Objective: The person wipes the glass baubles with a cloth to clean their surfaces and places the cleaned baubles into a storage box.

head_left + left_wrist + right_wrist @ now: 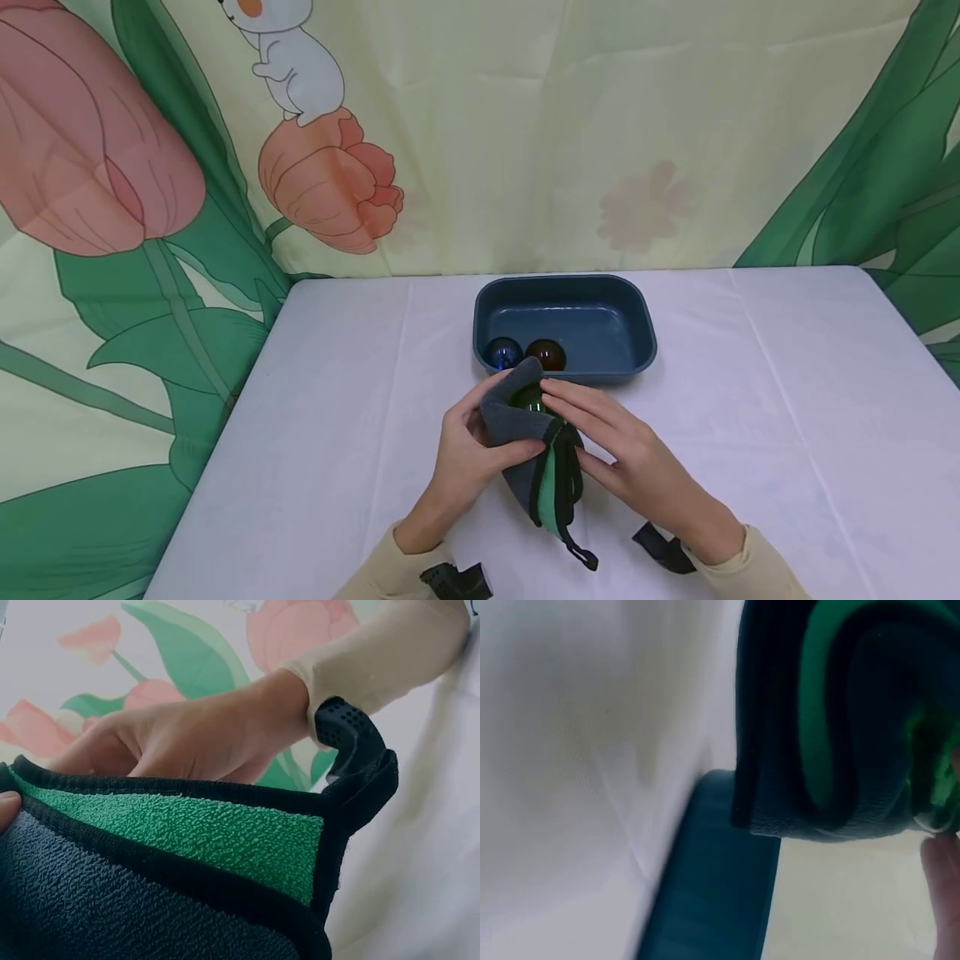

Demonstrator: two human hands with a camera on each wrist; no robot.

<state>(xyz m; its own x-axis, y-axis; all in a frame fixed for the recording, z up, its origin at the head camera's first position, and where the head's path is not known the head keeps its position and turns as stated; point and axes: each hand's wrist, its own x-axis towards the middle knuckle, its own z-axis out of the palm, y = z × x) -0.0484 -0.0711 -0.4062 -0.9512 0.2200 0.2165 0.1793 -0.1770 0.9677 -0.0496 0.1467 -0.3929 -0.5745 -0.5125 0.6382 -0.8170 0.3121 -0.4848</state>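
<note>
In the head view my left hand (468, 450) grips a folded towelling cloth (516, 425), thumb in front. The cloth is grey-blue with a bright green side (187, 825), black edging and a hanging loop (581, 554). A green glass ball (531, 398) sits in its fold, mostly covered. My right hand (633, 446) holds the ball from the right, fingertips on its upper side and thumb lower by the cloth. The right wrist view shows a fingertip (939, 862) at the ball's shiny edge.
Just beyond the hands stands a dark blue rectangular tray (600, 321). A blue glass ball (503, 353) and a brown one (547, 355) lie in its near left part. A white cloth covers the table (750, 400); a flower-print curtain (487, 150) hangs behind.
</note>
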